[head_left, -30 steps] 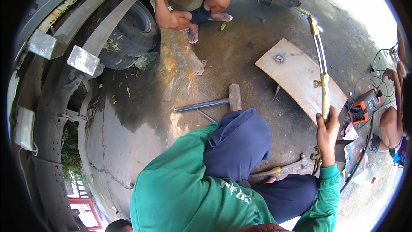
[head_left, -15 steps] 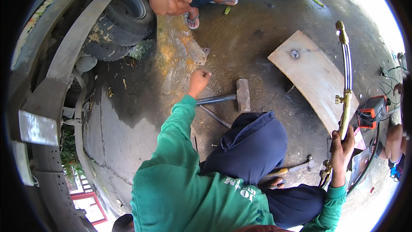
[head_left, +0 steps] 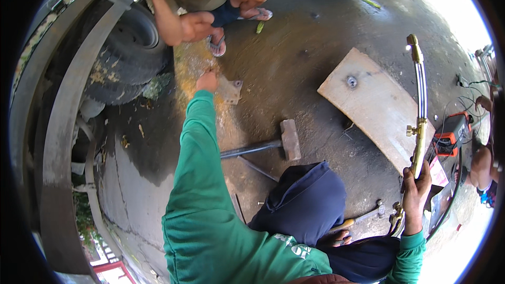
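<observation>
My left hand (head_left: 208, 81) is stretched out far ahead with its fingers curled closed. It is just left of a small flat metal plate with holes (head_left: 230, 91), over a yellowish, rusty patch of ground. Whatever its fingers may hold is hidden. At the right my right hand (head_left: 417, 188) is wrapped round the lower end of a brass gas cutting torch (head_left: 421, 100). The torch stands nearly upright in the view, its brass head at the top and two silvery tubes below it.
A sledgehammer (head_left: 290, 140) lies before my knee, a hammer (head_left: 363, 217) beside my foot. A large curved metal sheet (head_left: 376, 102) is at right, near an orange-black machine (head_left: 452, 134). A person (head_left: 210, 0) squats ahead beside a big tyre (head_left: 126, 47); another person's leg (head_left: 480, 167) shows far right.
My left hand has moved forward and left, from near the sledgehammer's handle to beside the holed plate. The whole view has shifted a little. My right hand still grips the torch.
</observation>
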Demonstrator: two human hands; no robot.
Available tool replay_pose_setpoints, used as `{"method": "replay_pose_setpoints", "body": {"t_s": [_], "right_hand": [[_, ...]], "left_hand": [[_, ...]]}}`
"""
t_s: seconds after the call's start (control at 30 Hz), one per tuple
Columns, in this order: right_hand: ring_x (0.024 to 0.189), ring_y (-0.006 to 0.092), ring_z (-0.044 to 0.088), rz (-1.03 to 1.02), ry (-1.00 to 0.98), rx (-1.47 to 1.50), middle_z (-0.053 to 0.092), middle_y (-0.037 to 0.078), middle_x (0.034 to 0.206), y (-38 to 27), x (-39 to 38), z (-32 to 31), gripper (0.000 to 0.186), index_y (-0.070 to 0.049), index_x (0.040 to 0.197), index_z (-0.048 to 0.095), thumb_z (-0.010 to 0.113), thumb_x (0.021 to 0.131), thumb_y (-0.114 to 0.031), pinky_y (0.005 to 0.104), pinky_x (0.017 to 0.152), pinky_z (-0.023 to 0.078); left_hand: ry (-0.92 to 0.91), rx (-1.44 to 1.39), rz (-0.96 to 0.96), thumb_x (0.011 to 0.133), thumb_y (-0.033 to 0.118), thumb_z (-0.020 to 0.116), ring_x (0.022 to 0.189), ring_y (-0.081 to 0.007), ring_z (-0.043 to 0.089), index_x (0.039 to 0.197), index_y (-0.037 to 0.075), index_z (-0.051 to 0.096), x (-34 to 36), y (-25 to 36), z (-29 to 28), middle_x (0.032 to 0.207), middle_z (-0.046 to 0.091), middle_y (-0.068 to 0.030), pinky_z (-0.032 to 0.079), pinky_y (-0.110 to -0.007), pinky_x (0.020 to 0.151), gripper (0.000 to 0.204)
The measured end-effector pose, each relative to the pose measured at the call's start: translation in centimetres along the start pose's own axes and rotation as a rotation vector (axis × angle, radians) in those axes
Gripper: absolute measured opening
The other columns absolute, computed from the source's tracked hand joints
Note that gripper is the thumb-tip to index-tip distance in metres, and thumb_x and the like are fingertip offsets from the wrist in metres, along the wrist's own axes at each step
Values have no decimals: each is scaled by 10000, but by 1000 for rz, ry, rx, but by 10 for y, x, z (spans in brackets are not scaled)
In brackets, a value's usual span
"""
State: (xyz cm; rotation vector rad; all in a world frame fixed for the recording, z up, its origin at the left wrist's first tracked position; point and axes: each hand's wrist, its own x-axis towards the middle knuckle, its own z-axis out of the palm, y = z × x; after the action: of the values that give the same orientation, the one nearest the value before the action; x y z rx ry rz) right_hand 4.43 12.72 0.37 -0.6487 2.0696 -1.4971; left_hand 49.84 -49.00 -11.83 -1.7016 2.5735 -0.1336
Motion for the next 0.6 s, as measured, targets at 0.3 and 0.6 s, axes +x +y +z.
{"method": "replay_pose_setpoints", "body": {"t_s": [0.3, 0.6], "right_hand": [[560, 44, 430, 33, 117, 17, 528, -25, 800, 14, 2, -8, 317, -1, 1249, 567, 653, 947, -43, 235, 477, 340], [549, 57, 465, 41, 19, -64, 526, -25, 749, 9, 2, 0, 277, -6, 1187, 580, 663, 929, -63, 254, 484, 373]], "left_hand": [[21, 52, 465, 861, 104, 632, 1018, -416, 686, 994, 65, 706, -10, -6, -45, 1034, 720, -194, 530, -521, 878, 157], [-74, -234, 877, 842, 22, 719, 966, -405, 651, 991, 0, 640, -57, 168, -224, 948, 651, -166, 504, -461, 791, 171]]}}
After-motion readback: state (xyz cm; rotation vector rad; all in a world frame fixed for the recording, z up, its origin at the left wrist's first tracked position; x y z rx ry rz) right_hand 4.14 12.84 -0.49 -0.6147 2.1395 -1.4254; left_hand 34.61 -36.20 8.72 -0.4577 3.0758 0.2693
